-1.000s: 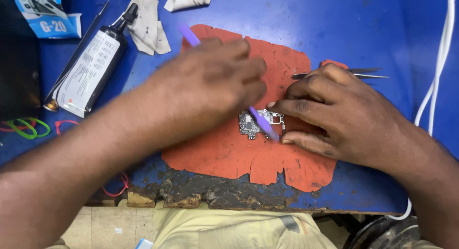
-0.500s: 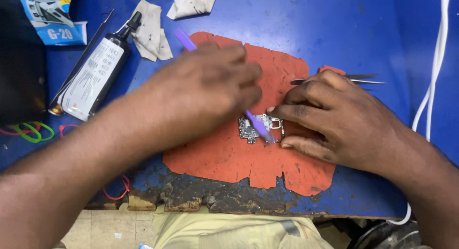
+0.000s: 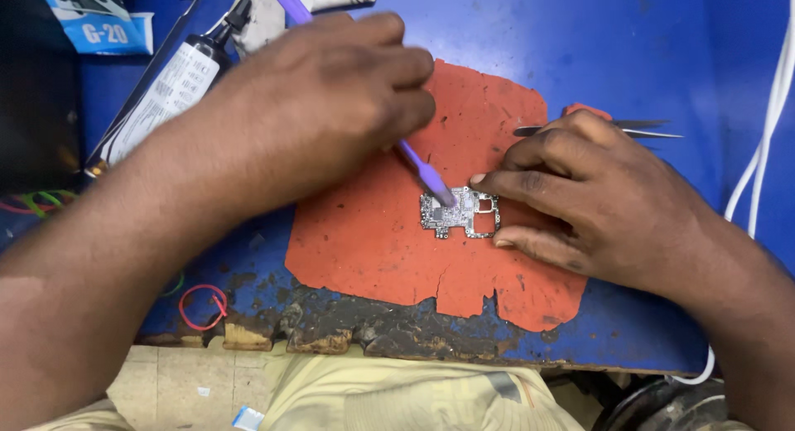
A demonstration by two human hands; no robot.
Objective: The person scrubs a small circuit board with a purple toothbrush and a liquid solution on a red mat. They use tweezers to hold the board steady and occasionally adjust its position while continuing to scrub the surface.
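- Cleaning or prying work on a small silver-grey circuit board [image 3: 460,213] appears to be the step in hand, with the board lying flat on a worn orange rubber mat [image 3: 373,240] that is covering the middle of a scuffed blue workbench [image 3: 596,33].
- The person's left hand [image 3: 331,108] is closing around a slim purple plastic tool [image 3: 422,173], gripping it like a pen, and the tool's flat tip is touching the board's upper left part.
- The person's right hand [image 3: 596,207] is pressing down beside the board, its forefinger and thumb pinching the board's right edge to pin it; nothing else is being held in it.
- Whether the tip is scraping, brushing or levering a part is hard to tell, since the tip is small and slightly blurred.
- The next stroke is probably calling for light pressure and a steady hold from the right hand, as the board is loose on the mat and could skid.
- A pair of thin metal tweezers [image 3: 646,130] is lying just behind the right hand, a black tube with a white label [image 3: 170,87] is resting at the upper left, and a white cable [image 3: 766,116] is running along the right edge.
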